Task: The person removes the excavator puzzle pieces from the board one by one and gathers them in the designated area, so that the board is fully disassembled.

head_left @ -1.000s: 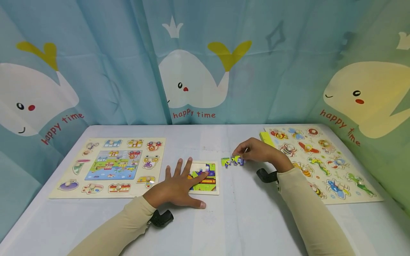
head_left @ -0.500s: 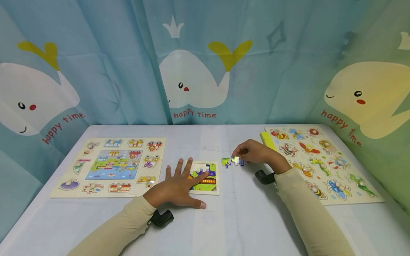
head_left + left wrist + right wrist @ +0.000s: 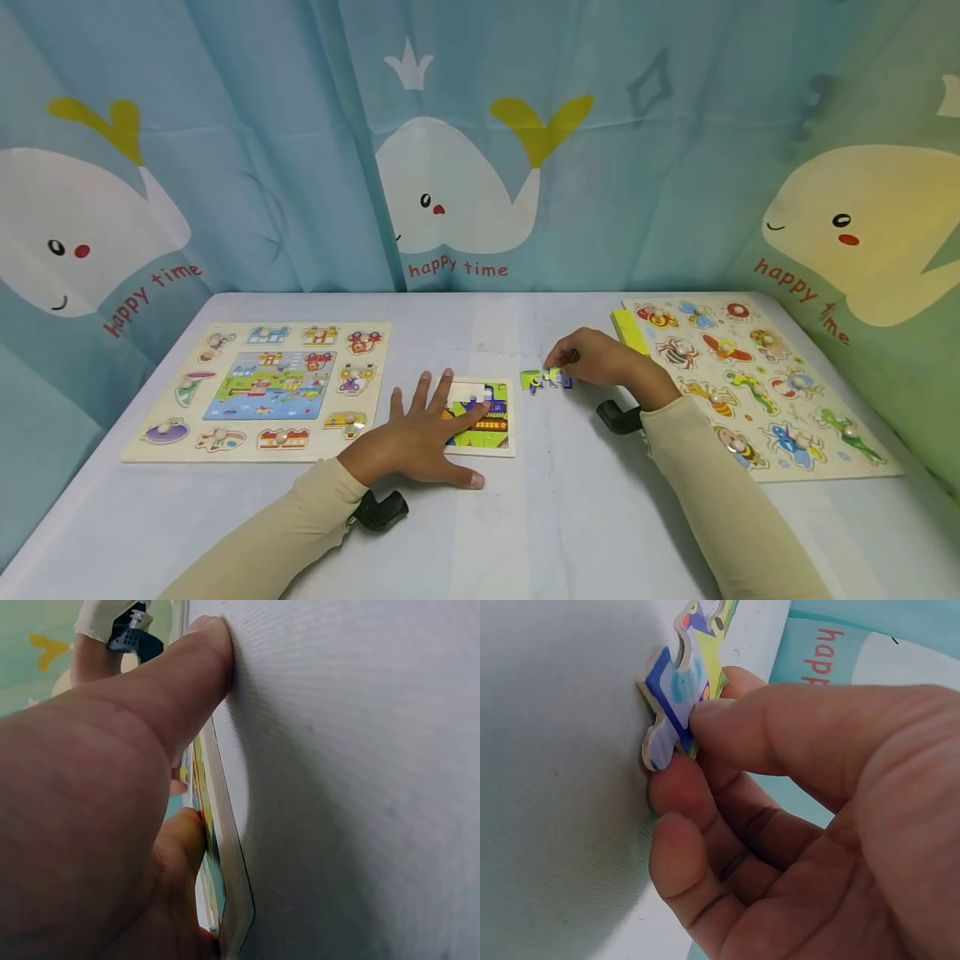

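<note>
My left hand (image 3: 423,437) lies with spread fingers over a small square jigsaw board (image 3: 513,433), and one finger touches its picture. The board shows a colourful vehicle picture, with a bare pale patch near its top; the hand hides its left side. In the left wrist view the thumb (image 3: 202,660) rests on the tabletop beside the board's edge. To the right of the board, my right hand (image 3: 592,358) pinches a purple, blue and green jigsaw piece (image 3: 679,690) between thumb and fingers, slightly tilted. Another green jigsaw piece (image 3: 531,381) lies just left of it.
A wooden knob puzzle board (image 3: 161,450) with vehicles and other shapes lies at the left. An insect knob puzzle board (image 3: 825,468) lies at the right, with a yellow block (image 3: 628,332) by its upper left edge. A blue whale-print curtain (image 3: 315,208) hangs behind the table.
The jigsaw piece in my right hand has tilted slightly, its bright glare coming and going. The left hand stays on the small board. The head view has shifted slightly.
</note>
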Demonstrator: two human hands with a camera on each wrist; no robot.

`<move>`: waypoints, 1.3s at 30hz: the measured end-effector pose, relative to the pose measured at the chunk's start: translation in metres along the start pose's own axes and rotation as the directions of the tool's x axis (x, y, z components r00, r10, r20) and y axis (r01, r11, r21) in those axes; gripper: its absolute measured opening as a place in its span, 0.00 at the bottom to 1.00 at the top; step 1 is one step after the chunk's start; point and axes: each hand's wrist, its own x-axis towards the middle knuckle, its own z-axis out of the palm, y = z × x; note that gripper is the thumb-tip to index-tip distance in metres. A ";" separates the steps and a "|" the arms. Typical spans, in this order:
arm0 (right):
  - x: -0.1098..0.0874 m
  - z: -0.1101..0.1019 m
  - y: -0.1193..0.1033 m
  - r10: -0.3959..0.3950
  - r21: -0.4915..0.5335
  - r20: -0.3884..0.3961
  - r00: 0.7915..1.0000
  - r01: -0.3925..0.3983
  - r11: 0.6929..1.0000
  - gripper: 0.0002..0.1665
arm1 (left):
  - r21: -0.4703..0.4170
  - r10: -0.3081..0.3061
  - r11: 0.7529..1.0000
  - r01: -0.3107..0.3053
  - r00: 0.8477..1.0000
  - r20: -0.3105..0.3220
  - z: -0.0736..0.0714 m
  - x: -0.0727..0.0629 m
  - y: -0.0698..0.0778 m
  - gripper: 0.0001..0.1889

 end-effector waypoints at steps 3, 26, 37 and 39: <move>0.001 0.001 0.001 0.011 -0.008 -0.013 1.000 -0.011 1.000 0.10 | -0.001 -0.001 1.000 0.001 1.000 0.000 0.000 0.001 0.000 0.50; 0.001 -0.001 -0.009 -0.112 -0.024 -0.156 0.981 0.109 0.994 0.13 | -0.077 0.075 0.994 -0.075 0.997 -0.003 -0.001 0.001 0.000 0.50; 0.004 0.017 -0.037 -0.144 0.039 -0.094 0.985 0.148 0.988 0.12 | -0.060 0.097 0.993 -0.097 0.995 -0.017 -0.002 0.002 -0.001 0.48; 0.005 0.022 -0.039 -0.169 0.042 -0.092 0.981 0.174 0.984 0.12 | -0.053 0.093 0.994 -0.094 0.995 -0.023 -0.001 0.002 -0.001 0.47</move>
